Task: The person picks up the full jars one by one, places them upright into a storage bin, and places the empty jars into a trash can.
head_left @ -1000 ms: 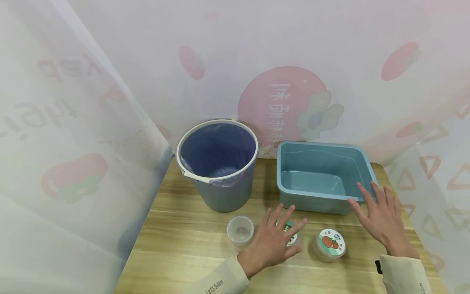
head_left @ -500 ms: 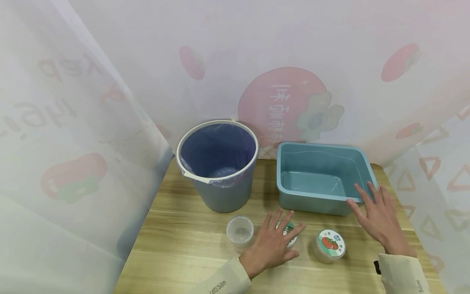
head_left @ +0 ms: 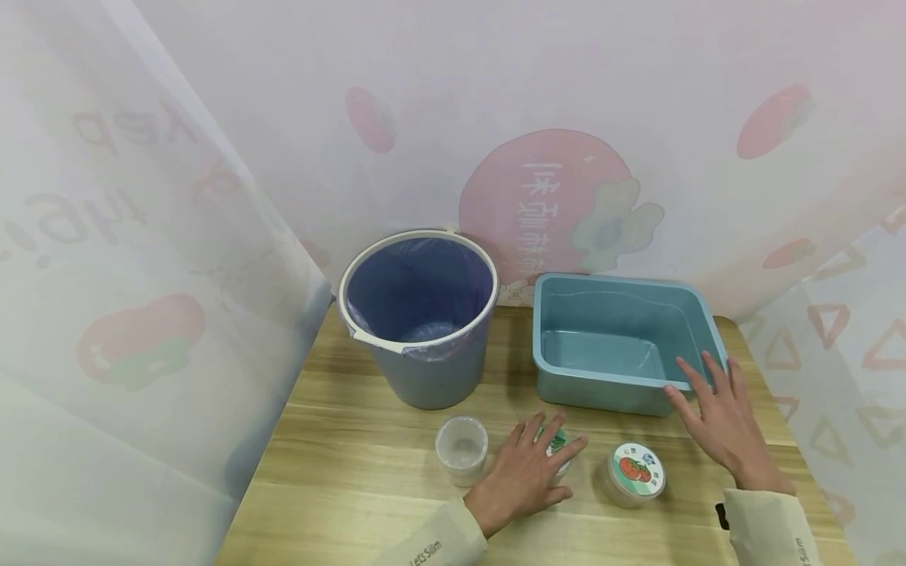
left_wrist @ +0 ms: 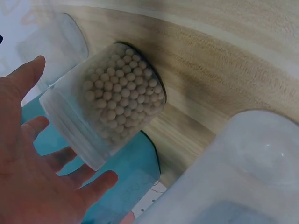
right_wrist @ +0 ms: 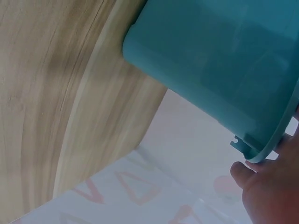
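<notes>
Over the front part of the pale wooden table (head_left: 340, 479), our left hand (head_left: 521, 475) is spread wide and has hold of nothing. Its fingers are just above the lid of a transparent plastic jar with small beige balls (left_wrist: 124, 93), which stands upright under them; whether they touch it, we cannot tell. Our right hand (head_left: 729, 428) is spread too and grips nothing, with its fingers at the near right corner of the rectangular turquoise plastic basin (head_left: 602, 390); contact with the rim is not clear to us. Between our hands stands a round transparent jar with a tomato-picture lid (head_left: 638, 470), in front of the basin. To the left of our left hand we see a small transparent cup (head_left: 463, 452), upright and near it. Farther back, left of the basin and apart from it, stands a grey-blue plastic bucket with a cream rim (head_left: 433, 377), lined with a clear bag.
</notes>
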`<action>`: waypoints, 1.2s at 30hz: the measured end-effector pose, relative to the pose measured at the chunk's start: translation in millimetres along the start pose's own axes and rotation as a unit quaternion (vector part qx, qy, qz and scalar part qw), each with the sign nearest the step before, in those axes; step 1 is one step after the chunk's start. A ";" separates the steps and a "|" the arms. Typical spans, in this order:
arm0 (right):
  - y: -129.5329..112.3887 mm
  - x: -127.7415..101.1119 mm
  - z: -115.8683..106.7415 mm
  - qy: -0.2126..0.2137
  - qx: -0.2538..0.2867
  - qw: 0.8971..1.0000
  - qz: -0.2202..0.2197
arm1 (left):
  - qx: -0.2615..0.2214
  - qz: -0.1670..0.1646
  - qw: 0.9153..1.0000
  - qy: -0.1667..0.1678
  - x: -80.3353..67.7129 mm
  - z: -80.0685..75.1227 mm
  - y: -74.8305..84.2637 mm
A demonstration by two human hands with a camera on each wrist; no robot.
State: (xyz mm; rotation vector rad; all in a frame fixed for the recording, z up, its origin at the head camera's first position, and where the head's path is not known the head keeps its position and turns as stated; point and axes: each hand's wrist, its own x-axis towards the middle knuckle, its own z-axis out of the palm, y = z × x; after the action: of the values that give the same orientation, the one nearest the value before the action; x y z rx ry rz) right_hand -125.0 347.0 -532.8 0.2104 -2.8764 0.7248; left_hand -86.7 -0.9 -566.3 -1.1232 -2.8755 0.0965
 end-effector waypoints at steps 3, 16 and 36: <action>0.3 -0.6 1.6 0.003 0.005 1.000 -0.001 | 0.003 0.000 1.000 0.003 -0.1 3.0 0.3; 0.5 -1.3 6.4 0.015 0.017 1.000 0.001 | 0.012 0.005 1.000 0.028 0.0 9.2 -0.1; 0.9 -0.3 6.5 0.027 0.018 0.999 -0.006 | -0.043 0.022 0.996 0.080 2.9 3.7 -1.5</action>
State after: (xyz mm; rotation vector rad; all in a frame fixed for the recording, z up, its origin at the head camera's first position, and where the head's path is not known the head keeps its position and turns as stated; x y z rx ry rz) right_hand -125.7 344.7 -538.9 0.2080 -2.8101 0.7698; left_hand -90.1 -0.2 -569.7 -1.1514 -2.7374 -0.1135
